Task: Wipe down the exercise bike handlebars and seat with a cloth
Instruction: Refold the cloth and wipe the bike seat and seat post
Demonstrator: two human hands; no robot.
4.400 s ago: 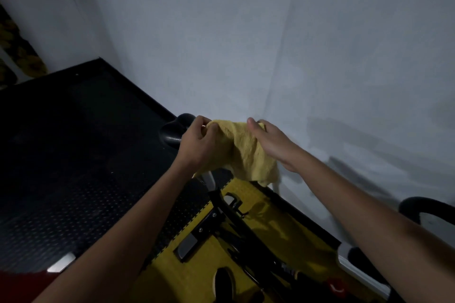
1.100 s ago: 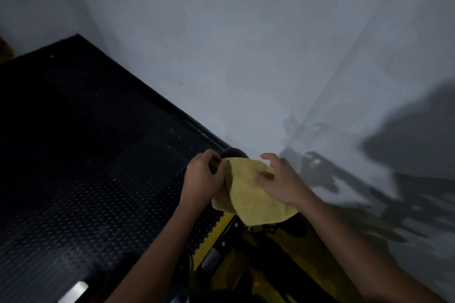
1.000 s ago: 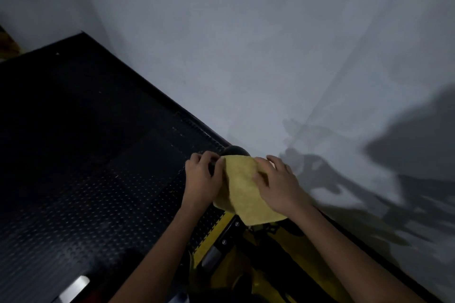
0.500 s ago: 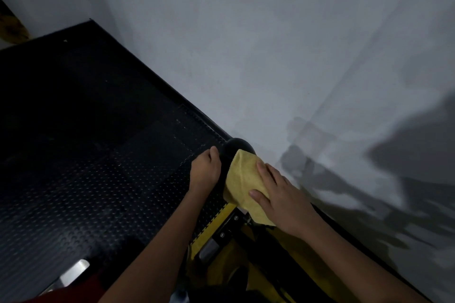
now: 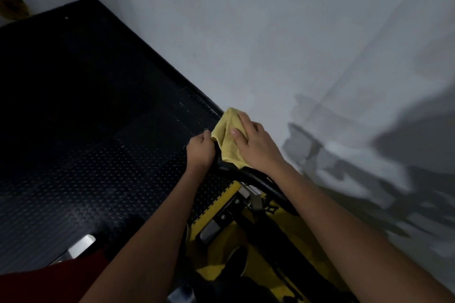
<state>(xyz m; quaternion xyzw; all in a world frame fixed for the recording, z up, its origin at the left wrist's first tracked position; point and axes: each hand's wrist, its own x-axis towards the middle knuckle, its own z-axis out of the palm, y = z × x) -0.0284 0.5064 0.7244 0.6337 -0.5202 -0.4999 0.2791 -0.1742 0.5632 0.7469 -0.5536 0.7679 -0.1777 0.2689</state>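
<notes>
A yellow cloth (image 5: pixel 227 135) is draped over the far end of the bike's black handlebar (image 5: pixel 256 178). My right hand (image 5: pixel 256 145) lies on top of the cloth with fingers spread and fairly straight, pressing it onto the bar end. My left hand (image 5: pixel 200 152) sits just left of the cloth, fingers curled round the handlebar beside it. The covered tip of the bar is hidden under the cloth. The seat is out of view.
A grey wall (image 5: pixel 295 44) stands right behind the handlebar end. Black studded floor matting (image 5: pixel 86 155) spreads to the left. The bike's yellow frame (image 5: pixel 221 236) and black parts fill the space below my arms. A silver metal piece (image 5: pixel 80 246) lies at lower left.
The cloth was held open between both hands, then laid over the bar end. My right hand has slid with it toward the tip; my left hand now grips the bar.
</notes>
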